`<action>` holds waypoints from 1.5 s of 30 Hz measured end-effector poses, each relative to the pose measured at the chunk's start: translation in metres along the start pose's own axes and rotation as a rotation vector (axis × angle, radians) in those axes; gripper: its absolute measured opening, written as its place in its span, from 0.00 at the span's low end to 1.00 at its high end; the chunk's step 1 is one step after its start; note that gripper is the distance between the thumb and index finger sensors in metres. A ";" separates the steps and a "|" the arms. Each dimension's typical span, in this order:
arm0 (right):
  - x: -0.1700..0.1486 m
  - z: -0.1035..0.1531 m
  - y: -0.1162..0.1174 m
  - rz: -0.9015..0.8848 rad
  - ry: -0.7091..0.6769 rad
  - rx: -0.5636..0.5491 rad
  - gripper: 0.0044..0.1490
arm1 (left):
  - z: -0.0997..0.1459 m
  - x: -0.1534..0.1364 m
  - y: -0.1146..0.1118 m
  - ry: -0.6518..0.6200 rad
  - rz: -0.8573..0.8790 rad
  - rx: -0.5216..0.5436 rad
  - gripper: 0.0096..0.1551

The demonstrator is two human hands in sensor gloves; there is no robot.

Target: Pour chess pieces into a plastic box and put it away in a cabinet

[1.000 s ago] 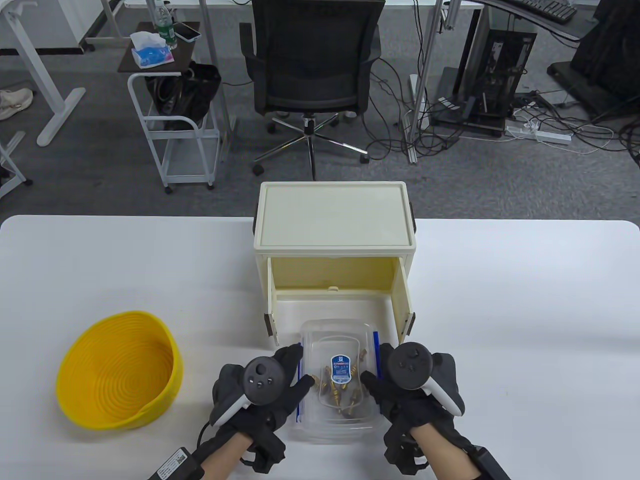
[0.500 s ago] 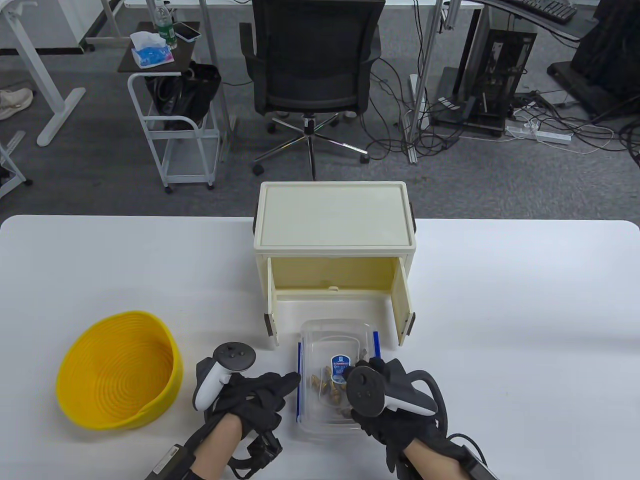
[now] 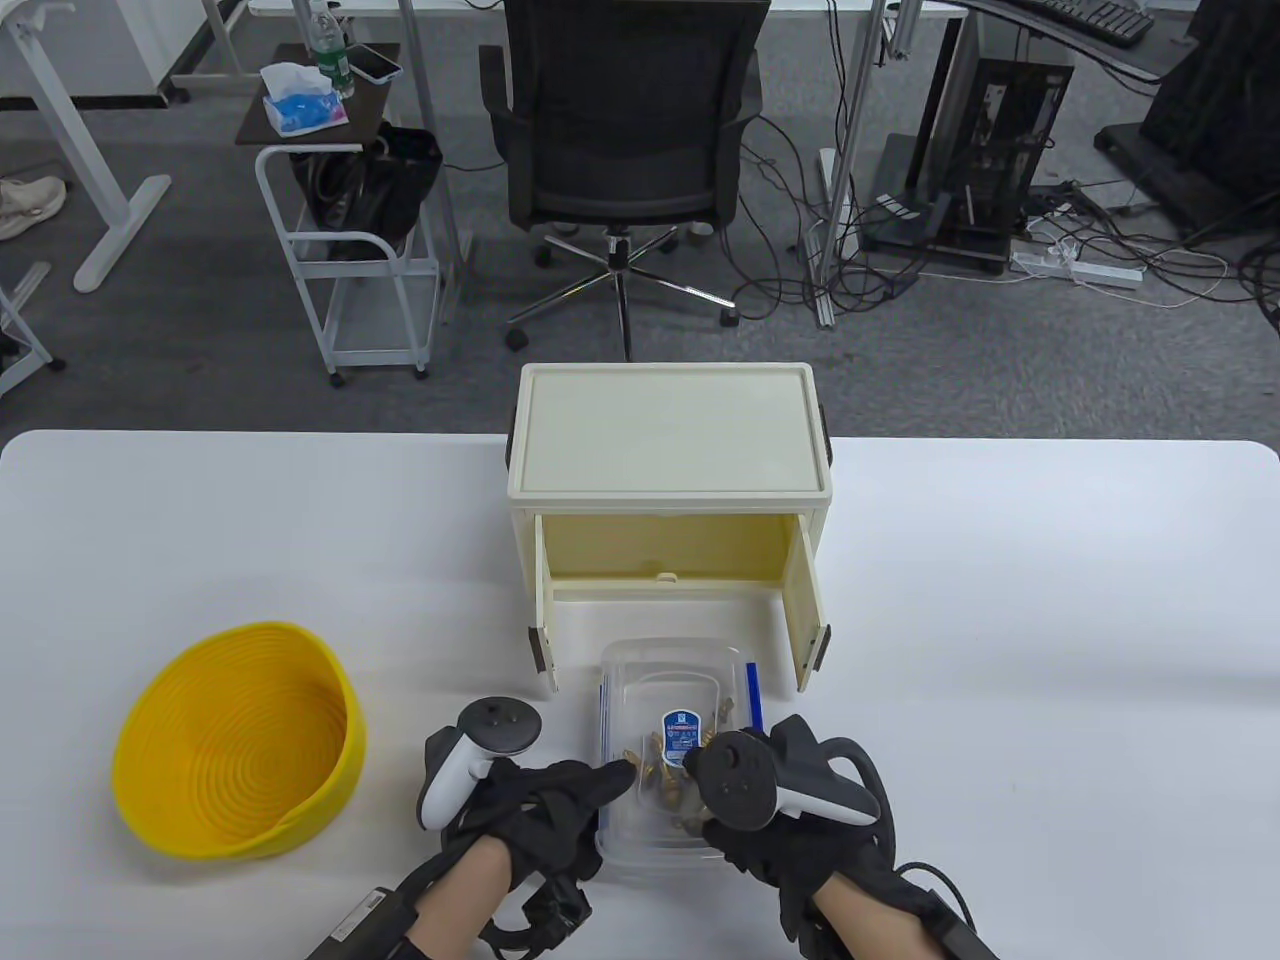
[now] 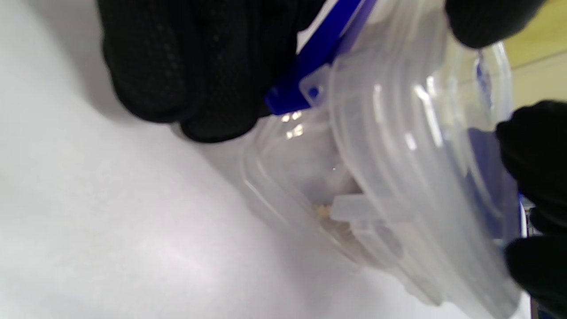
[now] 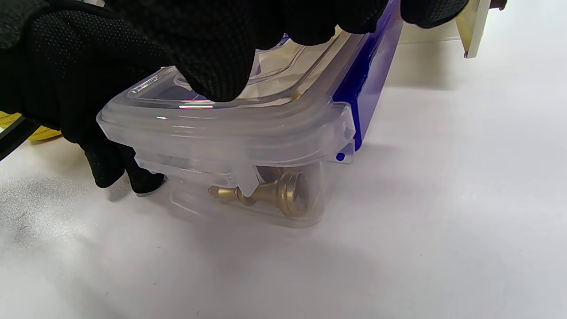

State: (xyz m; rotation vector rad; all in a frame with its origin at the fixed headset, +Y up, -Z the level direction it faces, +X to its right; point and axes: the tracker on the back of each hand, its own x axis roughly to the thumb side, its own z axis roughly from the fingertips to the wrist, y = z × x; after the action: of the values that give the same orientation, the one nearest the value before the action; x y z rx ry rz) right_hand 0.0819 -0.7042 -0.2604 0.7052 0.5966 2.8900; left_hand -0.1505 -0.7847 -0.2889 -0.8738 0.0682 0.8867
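Since a moment earlier, our left hand (image 3: 545, 805) had shifted right onto the plastic box (image 3: 672, 690). Both it and our right hand (image 3: 790, 830) gripped the near end, fingers curled over the lid. The box sat before the open cabinet (image 3: 668, 470).

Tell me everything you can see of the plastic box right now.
The plastic box is clear and rectangular with rounded corners, its clear ribbed lid on, blue clips along both long sides and a small blue label on the lid. Gold chess pieces lie inside. It sits flat on the white table, just in front of the open cabinet. The left hand grips its near left edge and the right hand its near right, thumbs over the lid.
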 end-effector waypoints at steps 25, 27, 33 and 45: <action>-0.002 0.000 0.000 0.009 -0.007 -0.018 0.43 | 0.018 0.021 0.002 0.002 -0.396 0.291 0.59; -0.002 0.000 0.000 0.010 -0.007 -0.020 0.43 | 0.021 0.023 0.000 -0.002 -0.426 0.321 0.59; -0.002 0.000 0.000 0.015 -0.008 -0.025 0.42 | 0.027 0.031 -0.004 -0.005 -0.535 0.395 0.57; -0.002 0.000 0.000 0.030 -0.009 -0.038 0.41 | 0.026 0.033 -0.013 -0.124 -0.566 0.438 0.51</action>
State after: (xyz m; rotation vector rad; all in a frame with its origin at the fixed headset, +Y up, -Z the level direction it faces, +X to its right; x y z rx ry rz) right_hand 0.0833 -0.7044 -0.2613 0.7272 0.5338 2.9159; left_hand -0.1271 -0.7491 -0.2761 -0.3896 -0.0881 0.3673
